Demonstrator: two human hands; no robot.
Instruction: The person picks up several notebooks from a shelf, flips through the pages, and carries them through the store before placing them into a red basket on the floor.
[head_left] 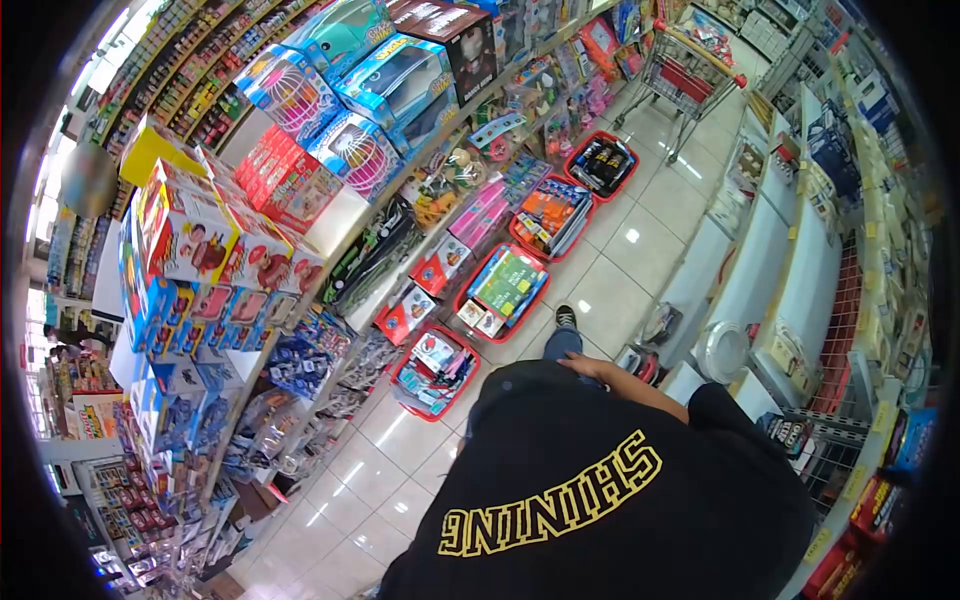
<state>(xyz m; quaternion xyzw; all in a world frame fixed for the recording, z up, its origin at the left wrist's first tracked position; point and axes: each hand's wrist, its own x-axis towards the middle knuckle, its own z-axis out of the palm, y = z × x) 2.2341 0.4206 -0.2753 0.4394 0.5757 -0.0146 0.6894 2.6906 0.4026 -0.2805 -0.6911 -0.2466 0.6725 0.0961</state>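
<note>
My right hand (pixel 585 367) lies against the lower front of my black shirt (pixel 560 430), near the jeans leg. Its fingers look stretched out, and I see nothing held in them. Yellow-edged letters run across the shirt. My left hand is out of sight. In front of me a row of red baskets stands on the floor. The nearest basket (pixel 436 372) holds mixed small packs, and the one behind it (pixel 503 291) has green packs. Farther along are a basket with orange and blue packs (pixel 552 217) and one with dark packs (pixel 602 166).
Toy boxes (pixel 395 85) and red-and-white boxes (pixel 190 225) fill the left shelves, with hanging packs below. A shopping cart (pixel 685 80) stands farther up the tiled aisle (pixel 625 255). White shelves (pixel 745 300) with plates (pixel 722 350) line the right side.
</note>
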